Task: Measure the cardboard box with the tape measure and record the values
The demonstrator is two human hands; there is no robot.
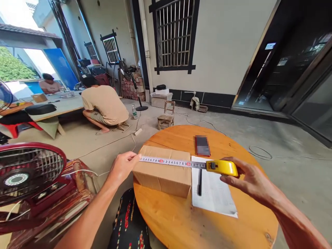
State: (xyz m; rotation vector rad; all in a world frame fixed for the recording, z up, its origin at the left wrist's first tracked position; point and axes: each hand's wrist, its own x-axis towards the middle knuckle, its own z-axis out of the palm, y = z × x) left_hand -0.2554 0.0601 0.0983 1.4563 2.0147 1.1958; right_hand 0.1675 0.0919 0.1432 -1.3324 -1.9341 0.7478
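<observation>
Left hand (126, 166): thumb and forefinger pinched on the end of the blade (168, 162). Right hand (250, 178): thumb and fingers wrapped round the yellow case (225, 168). Handling, judged: case hard, fairly light, perhaps slick; best held by its sides, as I have it. Blade thin, springy, apt to buckle or snap back; keep to its end. Blade white, black numerals, red-marked tens, stretched from left fingertips to right. Just below it, between my hands: cardboard box (163, 176), brown, plain, probably light, sides likely to dent; lift from opposite faces. Below my right fingers: printed sheet (215, 197).
</observation>
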